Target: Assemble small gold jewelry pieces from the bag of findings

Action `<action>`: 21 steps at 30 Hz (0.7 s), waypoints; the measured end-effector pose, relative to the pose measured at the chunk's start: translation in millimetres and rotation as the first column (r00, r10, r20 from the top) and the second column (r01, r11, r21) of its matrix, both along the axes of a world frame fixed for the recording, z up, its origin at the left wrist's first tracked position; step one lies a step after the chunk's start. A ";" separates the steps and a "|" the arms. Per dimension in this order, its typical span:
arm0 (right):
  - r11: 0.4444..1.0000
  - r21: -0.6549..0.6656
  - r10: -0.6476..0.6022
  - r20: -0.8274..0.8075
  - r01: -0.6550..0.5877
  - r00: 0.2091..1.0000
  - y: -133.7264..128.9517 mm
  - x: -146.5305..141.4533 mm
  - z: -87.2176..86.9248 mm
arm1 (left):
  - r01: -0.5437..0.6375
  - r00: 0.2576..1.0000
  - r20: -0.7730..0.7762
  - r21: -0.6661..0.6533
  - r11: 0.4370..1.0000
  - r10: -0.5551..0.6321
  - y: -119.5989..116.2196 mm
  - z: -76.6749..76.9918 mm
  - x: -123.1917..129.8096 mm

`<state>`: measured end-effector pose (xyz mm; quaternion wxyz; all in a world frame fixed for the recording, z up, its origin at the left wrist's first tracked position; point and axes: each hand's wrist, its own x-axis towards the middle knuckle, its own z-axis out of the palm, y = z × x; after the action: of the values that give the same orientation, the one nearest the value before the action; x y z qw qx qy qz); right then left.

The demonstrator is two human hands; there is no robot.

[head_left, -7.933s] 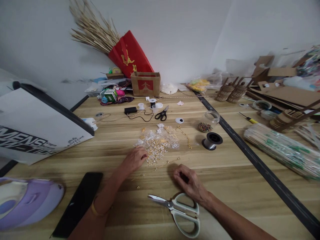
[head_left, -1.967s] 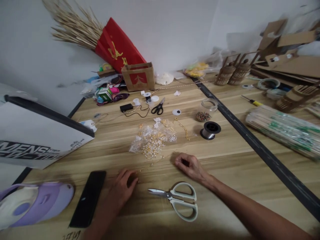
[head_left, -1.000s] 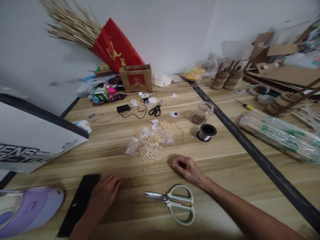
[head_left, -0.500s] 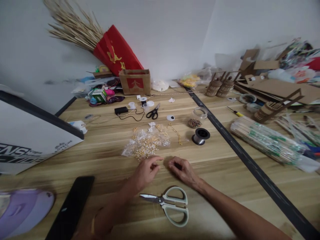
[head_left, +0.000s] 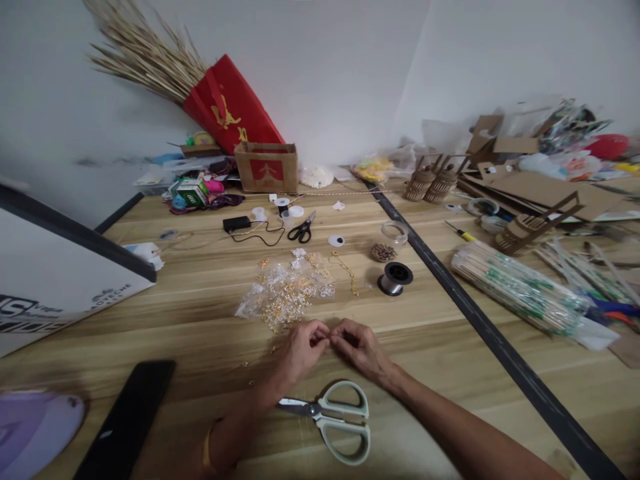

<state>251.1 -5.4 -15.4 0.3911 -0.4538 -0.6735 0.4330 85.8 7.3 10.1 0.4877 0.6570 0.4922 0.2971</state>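
Note:
My left hand (head_left: 306, 347) and my right hand (head_left: 359, 345) meet fingertip to fingertip over the wooden table (head_left: 430, 400). Both are closed in a pinch, and whatever lies between the fingertips is too small to make out. Just beyond my left hand lies a pile of small gold and silver findings (head_left: 287, 300) with clear plastic bags. A gold chain (head_left: 346, 273) and a spool of clear line (head_left: 395, 279) are past my right hand. Large scissors with pale green handles (head_left: 345, 421) rest nearer to me, below both hands.
A black phone (head_left: 127, 420) and a purple object (head_left: 40, 427) lie at the left. Farther back are black scissors (head_left: 303, 229), a jar of beads (head_left: 386, 250) and a small box (head_left: 266, 168). Wrapped sticks (head_left: 520, 287) lie at the right.
My left hand's fingers have closed, and its tips have come to my right fingertips. The view has shifted slightly.

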 end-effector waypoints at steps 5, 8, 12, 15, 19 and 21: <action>1.000 -0.018 -0.018 -0.016 0.017 1.000 -0.6 -0.5 1.8 | -0.020 0.994 -0.109 0.042 0.999 0.024 -0.7 0.6 -1.1; 0.999 -0.038 -0.023 -0.017 0.023 1.000 -1.2 -0.2 2.2 | -0.035 0.992 -0.124 0.027 0.999 0.038 -1.3 2.5 -1.8; 0.999 -0.035 0.004 -0.017 -0.004 1.000 -1.6 1.1 3.4 | -0.033 0.999 -0.023 -0.065 0.997 0.032 -0.6 3.1 -4.3; 0.999 -0.028 0.029 -0.020 -0.030 0.999 -1.4 1.9 5.5 | 0.006 0.993 0.117 -0.172 0.985 0.014 1.0 1.4 -6.7; 0.997 -0.043 0.060 -0.042 -0.062 0.997 -1.2 2.3 8.1 | 0.069 0.965 0.263 -0.326 0.943 0.020 2.2 -0.1 -9.2; 0.996 -0.041 0.080 -0.059 -0.082 0.995 -1.2 2.3 9.0 | 0.098 0.951 0.307 -0.364 0.926 0.020 1.7 0.3 -10.2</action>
<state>253.4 -6.6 -6.5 0.3826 -0.4219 -0.6701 0.4760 75.6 9.0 10.4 0.6801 0.5076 0.4452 0.2857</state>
